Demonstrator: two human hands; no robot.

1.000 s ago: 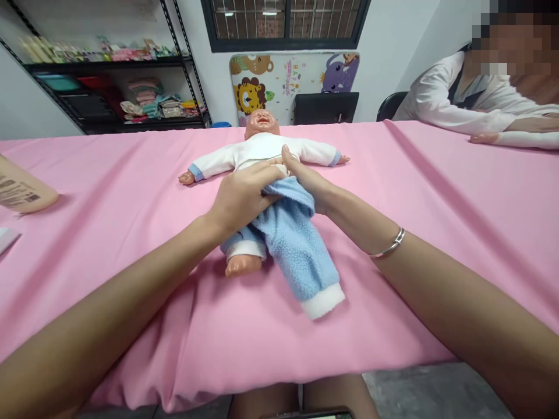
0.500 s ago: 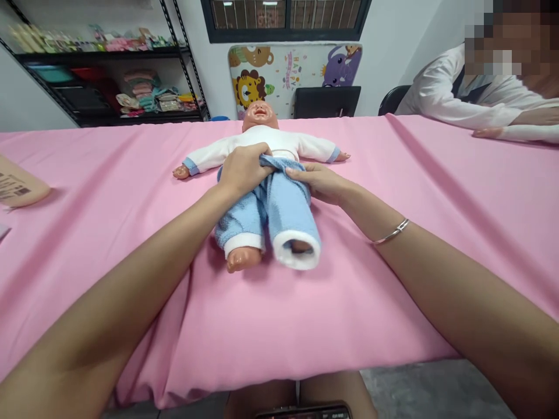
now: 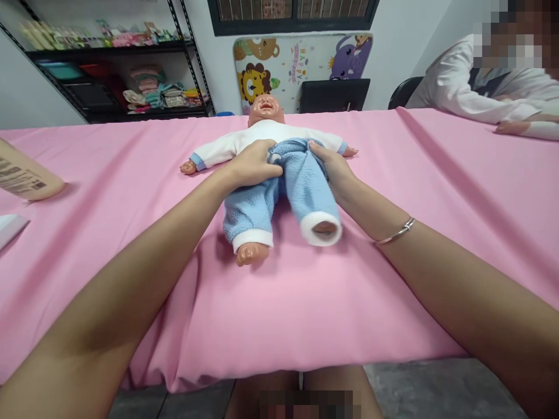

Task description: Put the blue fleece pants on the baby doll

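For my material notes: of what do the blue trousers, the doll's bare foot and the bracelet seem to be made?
Blue trousers: probably fleece, matte; nubbly pile.
Bare foot: likely vinyl or rubber, smooth; glossy highlights.
Bracelet: apparently polished metal, silvery; bright glints.

The doll (image 3: 266,109) has smooth, glossy, plastic-looking skin; its trousers (image 3: 305,177) are matt, nubby fleece-like cloth with white fabric cuffs (image 3: 253,237), and its white top (image 3: 265,129) is matt cloth of visibly smoother texture. The pink table cover (image 3: 279,314) is smooth woven-looking cloth with a matt to faintly satin finish, creased in soft folds. The bracelet (image 3: 398,233) is polished, reflective metal, the beige bottle (image 3: 28,174) smooth plastic in appearance with printed markings, and the shelving uprights (image 3: 192,55) black, perforated, metal-looking strips.
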